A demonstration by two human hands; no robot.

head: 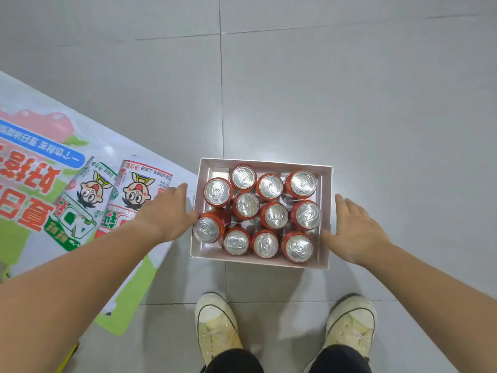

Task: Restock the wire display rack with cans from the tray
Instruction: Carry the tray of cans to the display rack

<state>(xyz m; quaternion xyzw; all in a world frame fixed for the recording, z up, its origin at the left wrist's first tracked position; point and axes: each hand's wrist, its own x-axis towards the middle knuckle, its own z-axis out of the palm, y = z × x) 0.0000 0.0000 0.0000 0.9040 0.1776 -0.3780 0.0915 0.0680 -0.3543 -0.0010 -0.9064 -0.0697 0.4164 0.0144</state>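
Shallow white tray (326,216) on floor, between both open hands; eleven upright red cans (274,215) inside, silver tops up.

A: Where are the arms?

B: Both bare forearms reach forward and down, angled toward each other.

A: And the left hand (166,211)?

B: Back of the hand up, fingers stretched forward and close together, thumb pointing inward. No closed grip.

A: The right hand (355,228)?

B: Mirrored: flat, fingers extended forward, thumb inward, holding nothing. The two hands are well apart.
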